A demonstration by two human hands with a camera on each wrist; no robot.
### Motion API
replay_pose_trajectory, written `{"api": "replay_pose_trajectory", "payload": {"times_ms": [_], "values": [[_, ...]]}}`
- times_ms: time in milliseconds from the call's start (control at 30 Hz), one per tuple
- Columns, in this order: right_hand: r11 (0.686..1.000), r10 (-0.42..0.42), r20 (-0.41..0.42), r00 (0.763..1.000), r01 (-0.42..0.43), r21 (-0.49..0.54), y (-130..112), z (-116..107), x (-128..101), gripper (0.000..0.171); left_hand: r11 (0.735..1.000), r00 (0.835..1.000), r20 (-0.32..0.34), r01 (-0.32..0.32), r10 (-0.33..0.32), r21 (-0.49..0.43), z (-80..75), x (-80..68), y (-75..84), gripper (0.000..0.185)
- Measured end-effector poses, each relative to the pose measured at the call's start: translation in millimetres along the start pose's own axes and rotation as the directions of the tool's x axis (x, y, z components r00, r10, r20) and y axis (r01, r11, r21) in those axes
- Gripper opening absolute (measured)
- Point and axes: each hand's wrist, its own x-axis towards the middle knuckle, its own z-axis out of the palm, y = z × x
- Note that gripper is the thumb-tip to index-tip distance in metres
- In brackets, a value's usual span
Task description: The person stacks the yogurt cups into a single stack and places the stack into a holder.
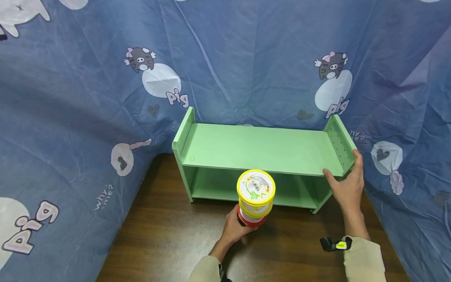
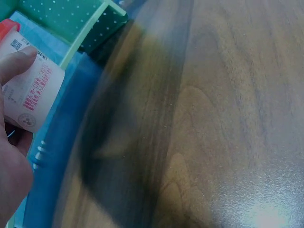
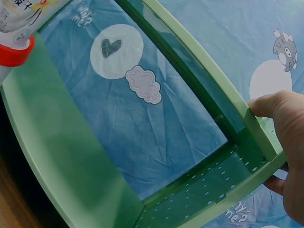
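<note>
A stack of round plastic tubs (image 1: pixel 256 188) stands before a two-tier green shelf (image 1: pixel 258 149). Yellow lids cap the upper part; a red lid (image 1: pixel 251 223) shows lower down. My left hand (image 1: pixel 233 228) grips the stack low. The left wrist view shows the thumb lying across the white wall of a tub (image 2: pixel 42 92) printed with red text. At the shelf's front right corner, my right hand (image 1: pixel 349 190) holds the side panel, with the thumb at the top board's edge, as the right wrist view (image 3: pixel 280 118) also shows. Part of the lower board is hidden behind the tubs.
The shelf has raised end panels with rows of small holes (image 1: pixel 339 147). It stands on a brown wood-grain table (image 1: pixel 158 227). Blue cloth printed with cartoon pigs (image 1: pixel 246 58) hangs behind and at both sides.
</note>
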Motion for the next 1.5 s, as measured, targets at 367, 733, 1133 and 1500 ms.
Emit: {"api": "replay_pose_trajectory", "payload": {"times_ms": [367,733,1133,1500], "values": [[1.0,0.004,0.004,1.0,-0.003,-0.008,1,0,1,0.095,1.0,1.0,0.0,0.013,-0.013,0.017,-2.3,1.5,5.7,0.079],[1.0,-0.004,-0.006,1.0,0.004,-0.006,1,0,1,0.095,1.0,1.0,0.0,-0.013,0.013,0.027,-4.5,3.3,15.2,0.074],[1.0,-0.005,-0.006,1.0,0.005,-0.002,1,0,1,0.095,0.998,0.999,-0.013,-0.038,0.038,0.059,-6.9,3.2,23.5,0.072],[1.0,0.004,-0.003,1.0,-0.004,0.002,0,-1,0,0.095,0.997,0.999,-0.02,-0.024,0.025,0.067,-9.2,4.9,30.7,0.074]]}}
